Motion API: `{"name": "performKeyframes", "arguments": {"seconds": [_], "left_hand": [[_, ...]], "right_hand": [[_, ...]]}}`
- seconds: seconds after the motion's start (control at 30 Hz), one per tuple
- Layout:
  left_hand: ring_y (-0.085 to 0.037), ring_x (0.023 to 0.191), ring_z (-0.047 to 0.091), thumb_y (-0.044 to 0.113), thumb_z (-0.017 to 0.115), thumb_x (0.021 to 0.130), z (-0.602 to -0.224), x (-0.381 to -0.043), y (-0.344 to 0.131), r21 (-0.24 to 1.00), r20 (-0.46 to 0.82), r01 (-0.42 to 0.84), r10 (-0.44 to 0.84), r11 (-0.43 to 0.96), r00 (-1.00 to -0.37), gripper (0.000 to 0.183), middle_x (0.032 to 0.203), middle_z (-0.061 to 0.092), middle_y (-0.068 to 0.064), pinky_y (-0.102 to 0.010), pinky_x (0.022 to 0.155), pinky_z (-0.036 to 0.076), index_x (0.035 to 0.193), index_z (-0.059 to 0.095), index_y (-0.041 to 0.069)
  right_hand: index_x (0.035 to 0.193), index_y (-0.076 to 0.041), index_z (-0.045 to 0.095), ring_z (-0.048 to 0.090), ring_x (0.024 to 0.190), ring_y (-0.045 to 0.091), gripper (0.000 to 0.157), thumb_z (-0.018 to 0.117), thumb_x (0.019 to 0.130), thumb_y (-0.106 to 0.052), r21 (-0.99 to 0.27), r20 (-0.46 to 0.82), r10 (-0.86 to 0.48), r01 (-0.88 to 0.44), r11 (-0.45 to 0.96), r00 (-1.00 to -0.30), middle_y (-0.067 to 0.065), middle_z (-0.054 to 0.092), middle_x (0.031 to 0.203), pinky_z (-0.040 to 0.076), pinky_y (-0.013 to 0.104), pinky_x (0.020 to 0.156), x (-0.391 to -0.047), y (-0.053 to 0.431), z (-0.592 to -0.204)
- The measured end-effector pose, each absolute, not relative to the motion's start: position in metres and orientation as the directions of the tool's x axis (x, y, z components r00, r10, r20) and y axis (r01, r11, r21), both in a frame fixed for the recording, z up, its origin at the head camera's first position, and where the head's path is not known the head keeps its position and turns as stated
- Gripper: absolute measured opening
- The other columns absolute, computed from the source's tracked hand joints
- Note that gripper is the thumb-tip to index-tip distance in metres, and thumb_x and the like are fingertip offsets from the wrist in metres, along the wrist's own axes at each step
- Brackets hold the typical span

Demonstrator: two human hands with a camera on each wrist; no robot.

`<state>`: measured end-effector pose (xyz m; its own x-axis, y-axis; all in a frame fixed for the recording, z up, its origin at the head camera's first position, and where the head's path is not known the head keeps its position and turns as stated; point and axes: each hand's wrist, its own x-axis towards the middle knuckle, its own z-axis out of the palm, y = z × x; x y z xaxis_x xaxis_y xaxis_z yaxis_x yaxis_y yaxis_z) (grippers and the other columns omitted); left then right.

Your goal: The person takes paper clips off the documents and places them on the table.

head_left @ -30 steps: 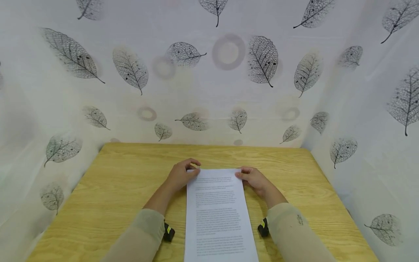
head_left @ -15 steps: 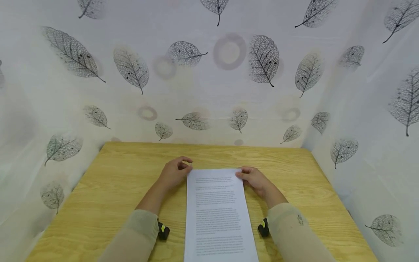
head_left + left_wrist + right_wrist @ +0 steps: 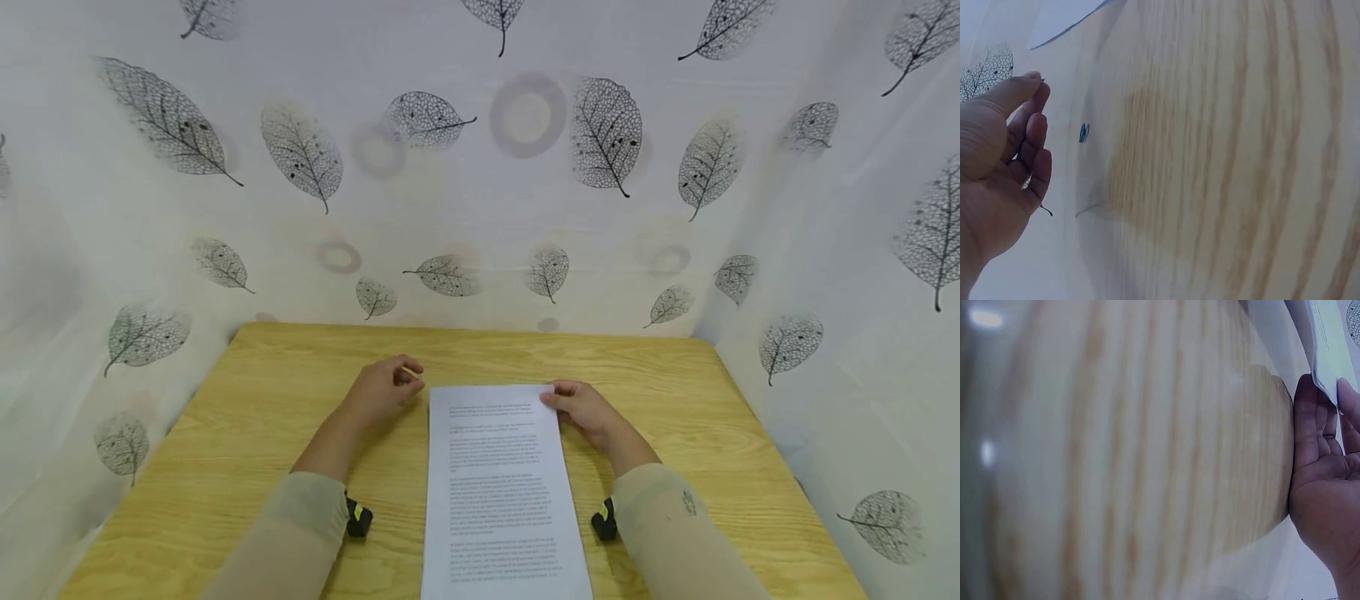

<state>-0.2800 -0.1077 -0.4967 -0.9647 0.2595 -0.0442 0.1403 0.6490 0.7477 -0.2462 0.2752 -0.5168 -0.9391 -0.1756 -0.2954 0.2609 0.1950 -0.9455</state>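
Printed sheets of paper (image 3: 495, 483) lie in a stack on the table, their far end lifted at the right corner. My right hand (image 3: 588, 412) pinches that corner, thumb on top and fingers beneath; in the right wrist view, the sheets' edges (image 3: 1329, 356) run between thumb and fingers. Left of the stack, apart from it, my left hand (image 3: 382, 387) has its thumb and forefinger together. A small thin thing (image 3: 1042, 80) pokes out at their tips in the left wrist view. It is mostly hidden, and I cannot tell its kind.
The wood-grain table (image 3: 247, 450) reaches back to a white curtain (image 3: 465, 200) printed with grey leaves. A similar curtain hangs at both sides. Black wrist cameras (image 3: 359, 517) sit by the sleeves. A small blue mark (image 3: 1084, 132) shows beside the left hand in its wrist view.
My left hand has moved left, away from the sheets' top left corner, with thumb and forefinger still pinched. My right hand and the sheets have stayed in place.
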Motion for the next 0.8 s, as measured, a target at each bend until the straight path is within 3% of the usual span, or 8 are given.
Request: {"name": "performKeyframes", "arguments": {"seconds": [0.33, 0.8], "left_hand": [[-0.022, 0.102, 0.072, 0.021, 0.073, 0.104, -0.505, -0.282, -0.111, 0.661, -0.066, 0.185, 0.301, 0.727, -0.951, 0.015, 0.107, 0.079, -0.004, -0.047, 0.098, 0.058, 0.118, 0.074, 0.014], [-0.027, 0.111, 0.069, 0.026, 0.076, 0.102, -0.513, -0.283, -0.115, 0.572, -0.05, 0.222, 0.303, 0.79, -0.952, 0.019, 0.116, 0.075, -0.007, -0.05, 0.105, 0.056, 0.118, 0.076, 0.015]], "right_hand": [[0.126, 0.006, 0.07, 0.068, 0.095, 0.01, 0.025, 0.064, 0.109, -0.011, -0.943, -0.302, -0.167, 0.269, 0.194, -0.938, -0.003, 0.074, 0.106, 0.057, 0.023, 0.083, -0.245, 0.275, -0.516], [0.124, 0.005, 0.07, 0.067, 0.095, 0.01, 0.024, 0.064, 0.109, -0.013, -0.943, -0.3, -0.176, 0.264, 0.2, -0.937, -0.002, 0.073, 0.107, 0.057, 0.022, 0.083, -0.246, 0.275, -0.517]]}}
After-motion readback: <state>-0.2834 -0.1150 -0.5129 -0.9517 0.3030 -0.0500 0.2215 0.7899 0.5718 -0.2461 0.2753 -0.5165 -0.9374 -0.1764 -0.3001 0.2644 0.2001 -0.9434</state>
